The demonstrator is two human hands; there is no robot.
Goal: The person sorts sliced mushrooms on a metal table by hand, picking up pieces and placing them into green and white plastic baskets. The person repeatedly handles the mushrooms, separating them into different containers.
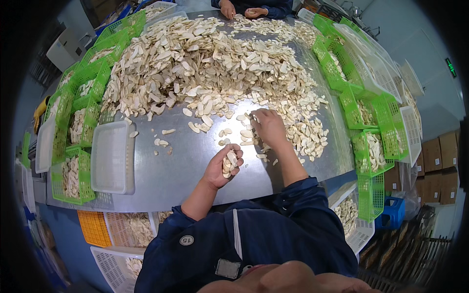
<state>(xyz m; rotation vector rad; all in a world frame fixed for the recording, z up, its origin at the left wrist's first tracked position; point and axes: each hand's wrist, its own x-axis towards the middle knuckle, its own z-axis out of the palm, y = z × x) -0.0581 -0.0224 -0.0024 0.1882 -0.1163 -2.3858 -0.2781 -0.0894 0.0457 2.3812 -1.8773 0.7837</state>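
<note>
A large heap of pale dried slices (190, 58), perhaps mushroom or root, covers much of a metal table (165, 183). My left hand (221, 166), palm up near the front edge, is closed around several slices (229, 164). Farther forward and to the right, my right hand (269, 126) reaches down to loose slices at the near side of the heap; its fingertips touch or hover just over them, and whether they pinch one is hidden. Small groups of slices (247, 137) lie on the metal between the two hands.
Green plastic baskets (75, 175) holding slices line the left side, beside a white tray (111, 157). More green baskets (370, 154) and white ones stand at the right. White crates (117, 265) stand below the front edge. Across the table are another person's hands (227, 9).
</note>
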